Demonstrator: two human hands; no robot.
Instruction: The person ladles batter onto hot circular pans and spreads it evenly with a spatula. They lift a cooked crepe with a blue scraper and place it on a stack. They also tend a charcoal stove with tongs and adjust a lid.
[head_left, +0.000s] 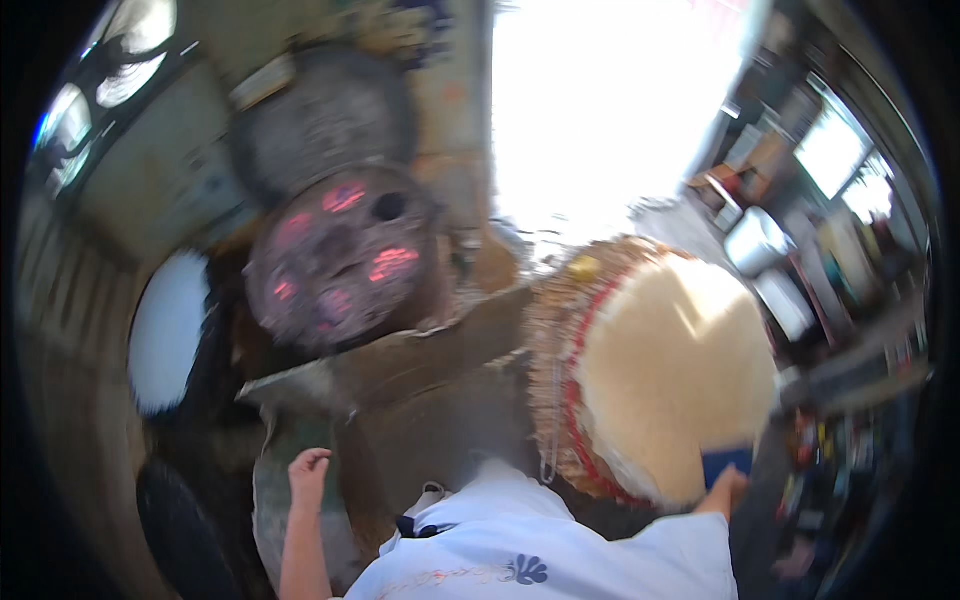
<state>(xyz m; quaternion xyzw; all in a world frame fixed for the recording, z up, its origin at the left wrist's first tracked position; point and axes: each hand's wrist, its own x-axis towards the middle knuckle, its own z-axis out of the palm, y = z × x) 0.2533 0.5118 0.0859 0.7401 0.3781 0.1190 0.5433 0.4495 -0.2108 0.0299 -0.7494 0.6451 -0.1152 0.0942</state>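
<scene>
My left hand (309, 466) is raised at the lower left, its fingers curled together with no object showing in them. Ahead of it stands a round stove top (349, 300), where clusters of coals glow red in several holes. On the right, my right hand (736, 482) grips a flat blue piece (724, 463) by its lower edge. That piece overlaps the near right edge of a large pale round sheet or stack of sheets (675, 360). Beneath the pale round is a woven straw tray (551, 360), with a red band along its left side.
A dark round griddle or lid (322, 120) leans behind the stove. A white round surface (171, 334) lies left of it. The bent metal edge (397, 364) of a brown surface crosses before me. A bright doorway (600, 112) is ahead, and cluttered shelves (832, 450) line the right.
</scene>
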